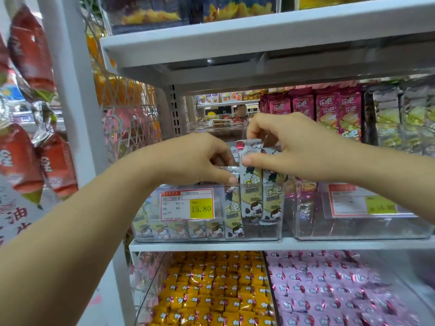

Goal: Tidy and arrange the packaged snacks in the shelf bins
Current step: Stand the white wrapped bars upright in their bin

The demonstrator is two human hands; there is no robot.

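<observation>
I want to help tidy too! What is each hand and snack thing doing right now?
left hand: grips the row of grey packs at their tops
right hand: pinches the held grey pack by its top edge
held grey pack: upright, raised above the row
clear bin: open-topped, packs standing inside
price tag: stuck on bin front, reads 15.80
yellow candies: lying in the lower bin

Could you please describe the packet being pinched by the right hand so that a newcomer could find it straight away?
Find the clear bin on the middle shelf with the yellow 15.80 price label. Among the upright grey-white cartoon-girl packets at its right end, the packet sticks up above its neighbours, its top pinched by the right hand.
</observation>
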